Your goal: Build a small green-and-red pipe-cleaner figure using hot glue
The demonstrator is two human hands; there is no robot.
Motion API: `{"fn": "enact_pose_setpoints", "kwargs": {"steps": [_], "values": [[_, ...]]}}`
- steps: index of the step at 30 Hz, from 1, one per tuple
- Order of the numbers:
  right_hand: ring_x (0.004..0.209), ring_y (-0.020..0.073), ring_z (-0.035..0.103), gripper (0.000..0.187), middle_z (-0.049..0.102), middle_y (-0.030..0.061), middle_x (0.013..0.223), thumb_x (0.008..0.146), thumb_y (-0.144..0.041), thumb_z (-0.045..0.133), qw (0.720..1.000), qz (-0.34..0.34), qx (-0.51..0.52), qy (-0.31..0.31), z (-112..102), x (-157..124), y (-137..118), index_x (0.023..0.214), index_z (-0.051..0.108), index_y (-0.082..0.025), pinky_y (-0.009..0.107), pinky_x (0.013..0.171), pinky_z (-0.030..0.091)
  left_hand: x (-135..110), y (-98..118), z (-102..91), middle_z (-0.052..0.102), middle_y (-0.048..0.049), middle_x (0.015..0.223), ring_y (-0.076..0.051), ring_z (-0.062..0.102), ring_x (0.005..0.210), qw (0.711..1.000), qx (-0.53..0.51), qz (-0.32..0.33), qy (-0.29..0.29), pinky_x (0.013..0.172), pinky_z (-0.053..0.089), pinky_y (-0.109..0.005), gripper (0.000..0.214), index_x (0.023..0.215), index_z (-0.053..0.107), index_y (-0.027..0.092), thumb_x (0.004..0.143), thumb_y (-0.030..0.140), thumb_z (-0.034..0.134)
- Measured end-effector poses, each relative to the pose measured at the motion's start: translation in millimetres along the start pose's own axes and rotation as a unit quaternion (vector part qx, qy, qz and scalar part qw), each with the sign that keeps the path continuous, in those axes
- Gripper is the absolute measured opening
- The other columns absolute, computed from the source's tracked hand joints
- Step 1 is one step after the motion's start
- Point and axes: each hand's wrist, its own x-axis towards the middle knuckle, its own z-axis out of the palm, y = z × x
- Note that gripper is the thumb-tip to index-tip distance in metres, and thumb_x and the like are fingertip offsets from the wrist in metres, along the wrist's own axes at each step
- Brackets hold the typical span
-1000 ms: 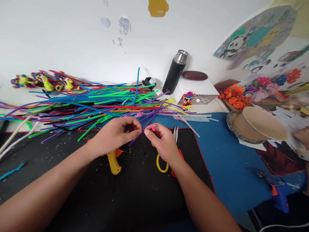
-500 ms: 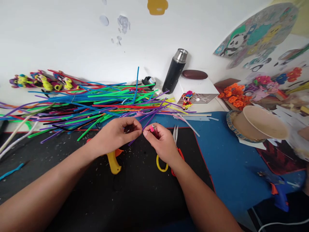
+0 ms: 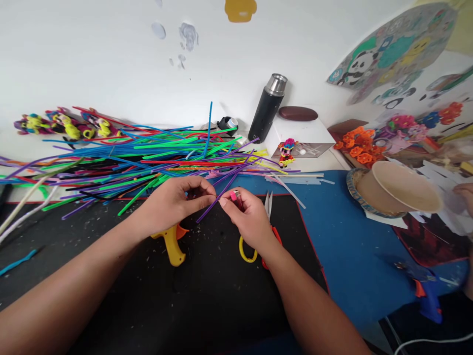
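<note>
Right hand (image 3: 248,218) grasps pink-topped object (image 3: 234,195), droppable should grip loosen; whether left hand (image 3: 176,203) holds anything is undetermined

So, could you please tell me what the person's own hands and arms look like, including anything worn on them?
The left hand and right hand are both bare, without gloves. No watch or bracelet shows at either wrist, and no sleeve can be made out on either arm. No ring is visible, though some fingers are partly hidden.
</note>
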Motion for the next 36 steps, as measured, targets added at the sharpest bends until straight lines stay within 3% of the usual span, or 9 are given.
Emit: {"fn": "enact_pose_setpoints", "kwargs": {"steps": [4,12,27,36], "values": [[0.062,0.0149,0.042,0.029,0.047,-0.0058,0.067,0.094,-0.052,0.074,1.0,-0.001,0.0,0.0,0.0,0.2,-1.9,0.09,0.068,-0.024,0.031,0.061,0.035,0.5,-2.3,-0.9,0.078,-0.0017,0.093,-0.022,0.067,0.085,1.0,0.007,0.004,0.002,0.084,0.057,-0.036,0.022,0.094,0.08,0.025,0.093,0.047,0.076],[0.063,0.0155,0.043,0.029,0.046,-0.0054,0.067,0.095,-0.053,0.074,1.0,0.004,-0.012,0.0,0.1,0.1,-0.4,0.091,0.068,-0.025,0.031,0.061,0.035,-0.8,1.1,0.7,0.077,-0.0025,0.089,-0.022,0.067,0.08,1.0,0.006,-0.003,-0.007,0.078,0.058,-0.035,0.029,0.093,0.08,0.025,0.092,0.054,0.079],[0.065,0.0148,0.041,0.028,0.047,-0.0054,0.07,0.094,-0.051,0.072,1.0,-0.002,-0.013,-0.009,1.5,-1.4,-4.2,0.091,0.068,-0.024,0.031,0.063,0.036,-0.8,5.2,4.0,0.072,-0.001,0.083,-0.02,0.062,0.073,1.0,0.006,0.005,-0.021,0.07,0.052,-0.032,0.026,0.088,0.076,0.024,0.092,0.05,0.075],[0.064,0.015,0.043,0.029,0.046,-0.0051,0.069,0.095,-0.053,0.074,1.0,0.005,0.002,-0.002,-0.9,-0.3,-3.4,0.092,0.069,-0.025,0.031,0.061,0.035,-1.0,5.9,2.6,0.073,-0.0011,0.084,-0.02,0.063,0.075,1.0,0.0,-0.006,0.003,0.076,0.057,-0.035,0.029,0.088,0.075,0.024,0.09,0.053,0.077]]}}
